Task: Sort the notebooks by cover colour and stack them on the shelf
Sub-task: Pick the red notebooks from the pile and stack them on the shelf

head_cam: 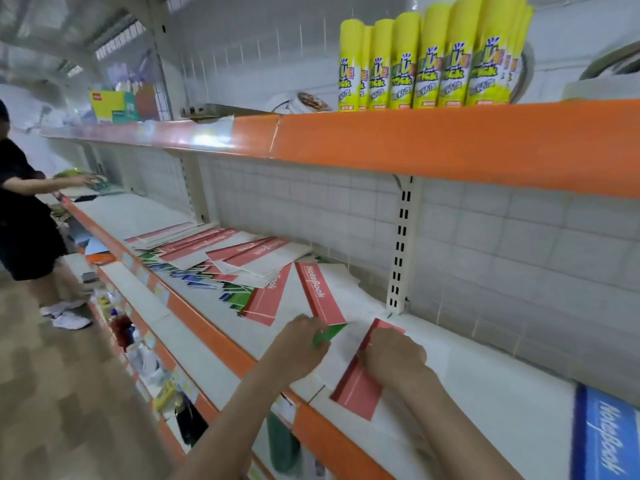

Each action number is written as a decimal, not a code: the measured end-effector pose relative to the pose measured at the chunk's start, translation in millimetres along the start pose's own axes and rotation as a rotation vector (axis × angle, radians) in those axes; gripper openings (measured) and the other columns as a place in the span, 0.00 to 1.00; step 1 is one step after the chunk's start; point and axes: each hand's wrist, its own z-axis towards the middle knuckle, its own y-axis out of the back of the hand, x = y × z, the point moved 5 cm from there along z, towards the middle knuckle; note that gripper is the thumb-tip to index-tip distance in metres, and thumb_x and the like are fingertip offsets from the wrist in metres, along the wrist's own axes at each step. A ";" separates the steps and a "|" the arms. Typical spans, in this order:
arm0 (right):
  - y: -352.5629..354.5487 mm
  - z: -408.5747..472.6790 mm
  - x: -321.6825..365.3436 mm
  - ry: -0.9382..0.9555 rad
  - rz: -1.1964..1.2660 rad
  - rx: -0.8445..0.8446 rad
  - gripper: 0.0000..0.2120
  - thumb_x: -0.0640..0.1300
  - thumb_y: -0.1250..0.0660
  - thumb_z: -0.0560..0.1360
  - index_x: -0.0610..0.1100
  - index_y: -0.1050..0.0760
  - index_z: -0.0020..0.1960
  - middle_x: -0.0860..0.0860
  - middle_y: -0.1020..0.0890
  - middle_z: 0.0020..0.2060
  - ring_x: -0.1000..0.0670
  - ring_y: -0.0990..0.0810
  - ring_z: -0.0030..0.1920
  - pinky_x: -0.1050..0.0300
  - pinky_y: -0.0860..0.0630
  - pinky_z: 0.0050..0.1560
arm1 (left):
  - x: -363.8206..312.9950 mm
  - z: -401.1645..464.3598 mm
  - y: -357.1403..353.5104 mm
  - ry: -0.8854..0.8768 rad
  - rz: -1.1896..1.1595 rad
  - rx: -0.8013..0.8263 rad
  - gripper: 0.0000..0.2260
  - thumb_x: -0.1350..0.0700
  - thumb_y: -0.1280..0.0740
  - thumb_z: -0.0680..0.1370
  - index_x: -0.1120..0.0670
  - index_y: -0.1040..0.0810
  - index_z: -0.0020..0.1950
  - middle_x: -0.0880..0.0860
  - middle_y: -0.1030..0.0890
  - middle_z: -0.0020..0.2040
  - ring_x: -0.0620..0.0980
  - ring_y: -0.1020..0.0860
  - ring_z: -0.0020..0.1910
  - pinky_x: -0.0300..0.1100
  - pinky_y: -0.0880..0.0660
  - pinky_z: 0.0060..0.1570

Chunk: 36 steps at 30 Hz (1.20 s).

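Note:
A messy pile of notebooks [228,261] with red, green and blue cover bands lies spread on the white shelf [485,386]. My right hand [394,358] presses on a red-banded notebook [360,393] near the shelf's front edge. My left hand [301,337] pinches the corner of a green-banded notebook [329,334], which sits under another red-banded notebook [322,294]. A blue-banded notebook [606,434] lies at the far right of the shelf.
The orange shelf lip [214,330] runs along the front. Yellow spray cans [433,57] stand on the upper shelf [450,140]. A person in black [24,216] reaches onto the shelf at far left. Lower shelves hold small goods [145,358].

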 end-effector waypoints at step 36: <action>4.8 57.1 36.7 -0.122 0.416 -0.251 0.20 0.36 0.45 0.75 0.39 0.35 0.67 0.48 0.24 0.40 0.44 0.25 0.43 0.58 0.30 0.41 | 38.5 110.6 -35.3 0.286 0.261 0.075 0.53 0.37 0.31 0.70 0.63 0.63 0.74 0.69 0.48 0.73 0.65 0.43 0.73 0.51 0.40 0.70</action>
